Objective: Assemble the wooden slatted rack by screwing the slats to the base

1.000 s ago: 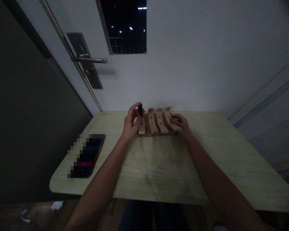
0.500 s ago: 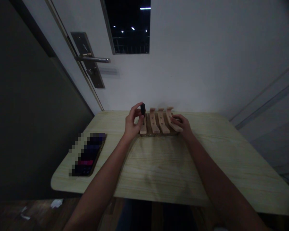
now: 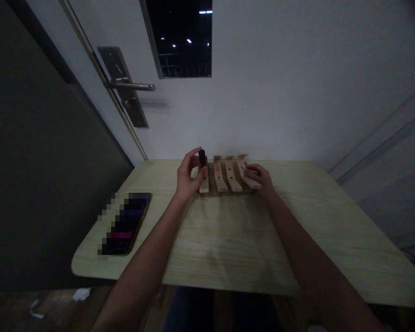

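Note:
On the table, close to the wall, lies a dark wooden board (image 3: 211,184) carrying several pale curved wooden hooks (image 3: 220,177), each pierced with holes. My left hand (image 3: 188,177) is closed around an upright short black-handled tool that looks like a screwdriver (image 3: 202,157). Its lower end points at the leftmost hook (image 3: 204,185), partly hidden by my thumb. At the board's other end, my right hand (image 3: 261,177) grips the rightmost hook (image 3: 242,167), which sits slanted compared with the others.
A phone (image 3: 126,223), partly pixelated, lies on the left of the pale wooden table (image 3: 228,244). Behind the table stands a white door or wall (image 3: 280,92) with a metal handle (image 3: 134,86) and a dark window (image 3: 185,41). White scraps (image 3: 81,294) lie on the floor.
The view has shifted slightly, so everything appears a little further left. The black handle's tilt differs slightly in my left hand; my right hand keeps its hold on the rightmost hook.

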Demonstrator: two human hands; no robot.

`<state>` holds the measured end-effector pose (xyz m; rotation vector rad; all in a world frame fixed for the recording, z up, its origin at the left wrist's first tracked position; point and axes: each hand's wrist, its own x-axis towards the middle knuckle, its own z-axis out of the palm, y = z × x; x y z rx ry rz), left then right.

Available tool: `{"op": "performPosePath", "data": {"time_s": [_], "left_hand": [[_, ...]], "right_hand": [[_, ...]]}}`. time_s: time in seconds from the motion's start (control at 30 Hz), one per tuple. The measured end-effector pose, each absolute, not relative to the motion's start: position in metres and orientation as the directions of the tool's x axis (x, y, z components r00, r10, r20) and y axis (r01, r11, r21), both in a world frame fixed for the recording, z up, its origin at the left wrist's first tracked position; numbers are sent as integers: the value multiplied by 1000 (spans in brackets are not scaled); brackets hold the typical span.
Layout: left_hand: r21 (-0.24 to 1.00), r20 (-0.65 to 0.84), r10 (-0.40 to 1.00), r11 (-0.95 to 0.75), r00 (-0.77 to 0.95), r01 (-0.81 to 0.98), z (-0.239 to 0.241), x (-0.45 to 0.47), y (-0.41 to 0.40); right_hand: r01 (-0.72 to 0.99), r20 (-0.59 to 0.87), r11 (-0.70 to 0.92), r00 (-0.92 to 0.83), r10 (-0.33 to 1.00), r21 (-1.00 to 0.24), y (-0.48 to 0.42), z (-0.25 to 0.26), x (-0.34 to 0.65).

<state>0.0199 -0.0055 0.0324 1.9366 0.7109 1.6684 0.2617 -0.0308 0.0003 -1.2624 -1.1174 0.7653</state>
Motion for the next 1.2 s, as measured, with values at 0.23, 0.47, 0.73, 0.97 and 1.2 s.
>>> {"op": "performPosePath", "data": {"time_s": [0.23,0.47,0.73,0.97,1.2], "left_hand": [[659,732,648,-752,208,23,33,19,-8],[621,764,638,-768,97,157,29,20,-2],[649,745,652,-757,142,75,30,19,-3],[663,723,650,-748,236,30,33,17,-9],[601,769,622,-782,149,164,33,18,-5]], "right_hand": [[99,191,167,321,928,-981,-30,-1,261],[122,211,179,337,918,-976,-30,1,260],[110,187,159,331,925,-981,-31,2,261],[119,192,161,325,926,-980,-32,4,260],[140,230,194,324,918,-971,-33,6,258]]}}
